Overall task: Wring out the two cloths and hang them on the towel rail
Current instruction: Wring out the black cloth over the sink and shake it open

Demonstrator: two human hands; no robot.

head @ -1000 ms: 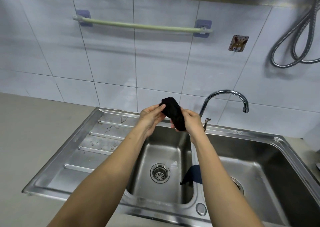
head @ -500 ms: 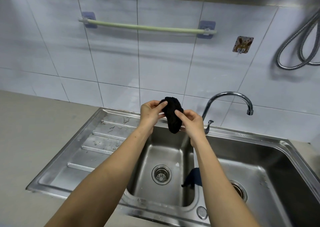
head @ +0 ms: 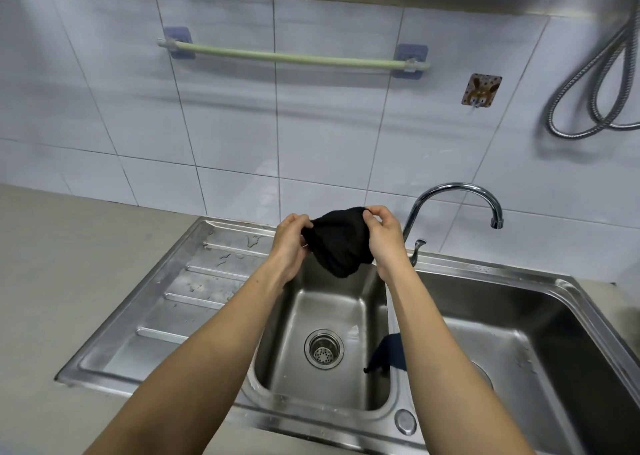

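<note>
I have the black cloth (head: 337,243) up in both hands over the back edge of the small basin (head: 325,319), so any drips land in the steel and not on the surface (head: 69,281). My left hand (head: 289,243) pinches the cloth's left edge, thumb and fingers (head: 304,219) curled onto the fabric. My right hand (head: 382,238) pinches the top right corner, its fingers bent and closed on the hem. Neither hand is loose; both have hold of the same cloth and nothing else.

The cloth hangs between the two hands as a bunched pouch, wider at the top and sagging to a point below. I judge I'm opening it out to find its edges, since it needs to be spread before it can drape over the rail (head: 294,56). The rail sits on the tiled wall above and a little left of my hands, bare, so nothing is hung yet.

The second cloth (head: 389,352), dark blue, lies draped over the divider between the two basins, partly hidden behind my right forearm. It sits there within easy reach and over the drains. The tap (head: 457,201) stands just right of my right hand, its spout over the large basin (head: 519,333); I should lift straight up to stay clear of it.
</note>
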